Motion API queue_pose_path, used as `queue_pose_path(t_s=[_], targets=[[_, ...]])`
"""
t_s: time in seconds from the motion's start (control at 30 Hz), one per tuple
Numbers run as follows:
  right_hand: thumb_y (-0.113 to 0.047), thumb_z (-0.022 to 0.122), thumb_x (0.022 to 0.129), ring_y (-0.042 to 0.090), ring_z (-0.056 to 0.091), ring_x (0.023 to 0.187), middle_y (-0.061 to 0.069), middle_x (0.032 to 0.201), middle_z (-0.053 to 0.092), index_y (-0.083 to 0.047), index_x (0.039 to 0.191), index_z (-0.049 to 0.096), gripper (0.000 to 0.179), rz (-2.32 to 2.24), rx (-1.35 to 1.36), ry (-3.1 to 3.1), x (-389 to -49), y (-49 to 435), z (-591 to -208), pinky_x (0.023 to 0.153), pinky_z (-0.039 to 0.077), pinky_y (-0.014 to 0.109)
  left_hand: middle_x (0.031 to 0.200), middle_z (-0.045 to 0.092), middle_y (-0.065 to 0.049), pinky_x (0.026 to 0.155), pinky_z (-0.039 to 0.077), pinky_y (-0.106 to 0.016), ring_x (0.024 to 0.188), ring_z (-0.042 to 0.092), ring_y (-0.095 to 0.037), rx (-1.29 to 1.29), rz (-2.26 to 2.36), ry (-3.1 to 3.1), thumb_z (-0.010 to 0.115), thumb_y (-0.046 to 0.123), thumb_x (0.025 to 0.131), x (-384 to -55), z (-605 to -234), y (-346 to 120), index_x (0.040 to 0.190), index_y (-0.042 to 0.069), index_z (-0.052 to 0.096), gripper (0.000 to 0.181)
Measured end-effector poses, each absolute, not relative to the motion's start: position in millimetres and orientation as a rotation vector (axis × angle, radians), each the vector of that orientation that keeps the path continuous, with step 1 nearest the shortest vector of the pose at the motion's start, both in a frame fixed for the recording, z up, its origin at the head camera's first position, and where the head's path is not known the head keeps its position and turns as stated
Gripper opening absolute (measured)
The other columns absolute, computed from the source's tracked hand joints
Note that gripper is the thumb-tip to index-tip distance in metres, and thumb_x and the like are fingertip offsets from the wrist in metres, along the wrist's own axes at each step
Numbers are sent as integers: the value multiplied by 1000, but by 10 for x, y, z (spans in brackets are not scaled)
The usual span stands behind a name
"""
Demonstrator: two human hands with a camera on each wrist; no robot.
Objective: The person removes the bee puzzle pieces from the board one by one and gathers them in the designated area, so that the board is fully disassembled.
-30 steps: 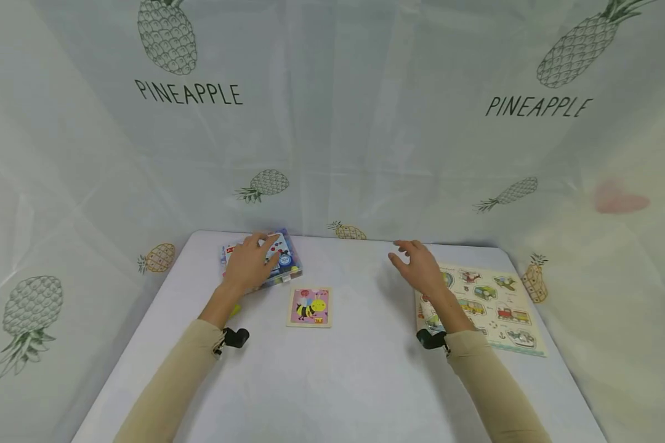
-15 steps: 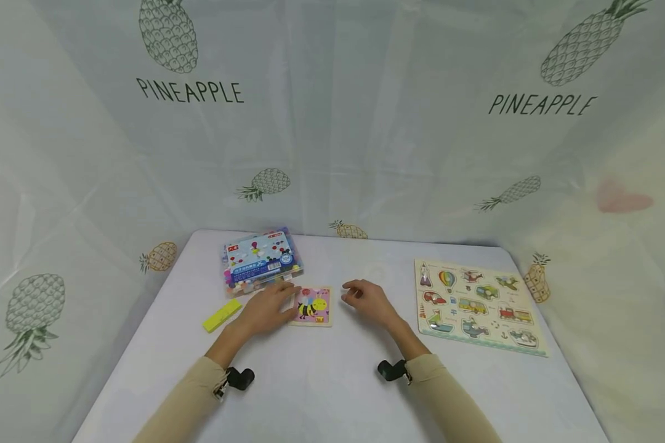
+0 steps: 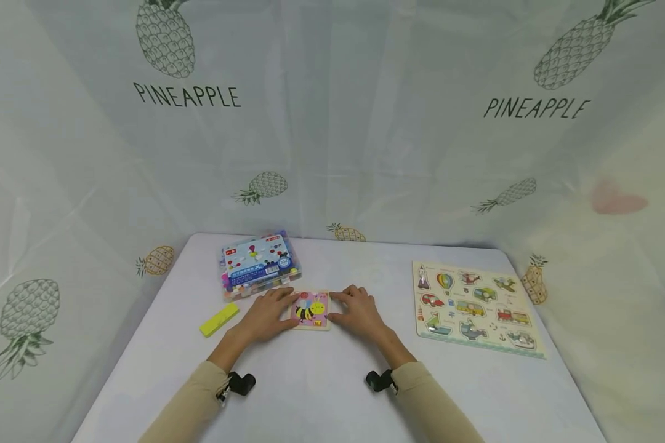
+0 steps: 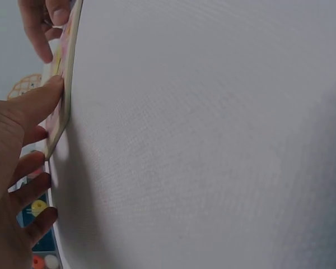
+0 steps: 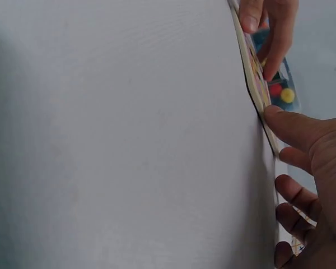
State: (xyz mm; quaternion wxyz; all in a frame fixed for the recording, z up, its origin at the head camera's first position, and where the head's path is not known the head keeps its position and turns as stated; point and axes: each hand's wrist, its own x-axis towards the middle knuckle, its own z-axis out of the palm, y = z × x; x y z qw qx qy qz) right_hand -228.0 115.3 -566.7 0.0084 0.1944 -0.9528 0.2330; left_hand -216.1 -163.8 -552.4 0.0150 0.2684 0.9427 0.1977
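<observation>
A small square wooden bee puzzle with a pink face lies on the white table between the two hands. My left hand holds its left side, thumb near the front corner and index finger toward the back. On the right side, my right hand holds the edge the same way. Close up in the left wrist view, the left thumb presses at the puzzle's pale rim. The right thumb touches the rim in the right wrist view, with the other fingers down by the table.
A clear plastic case of colourful beads with a blue label stands at the back left. A yellow block lies in front of it. A wooden vehicle puzzle board lies on the right. Pineapple-printed curtain hangs behind the table.
My left hand has come back from the bead case to the bee puzzle's left side. My right hand has moved left from near the vehicle board to the bee puzzle's right edge.
</observation>
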Motion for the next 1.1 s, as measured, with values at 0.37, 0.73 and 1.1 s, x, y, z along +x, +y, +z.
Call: queue_pose_path(t_s=[0.37,0.73,1.1], targets=[[-48,75,86,25,50,110,5,118,59,-23,136,65,56,734,593,-2981,-2260,1150,-5669,84,40,45,151,47,-15,105,36,-64,139,41,-39,820,605,2934,72,39,92,-2148,-5527,-1643,145,10,55,63],[-48,75,87,25,49,111,5,119,59,-23,136,65,56,745,579,-3001,-2253,1146,-5648,86,40,47,152,46,-13,106,36,-62,140,40,-38,824,598,2930,71,42,93,-2160,-5561,-1655,146,12,54,64],[-47,75,87,25,51,108,5,114,59,-20,133,66,54,781,610,-2999,-2280,1103,-5628,84,41,47,152,46,-14,105,37,-64,139,41,-40,852,608,2935,71,41,93,-2146,-5551,-1661,145,11,55,63]])
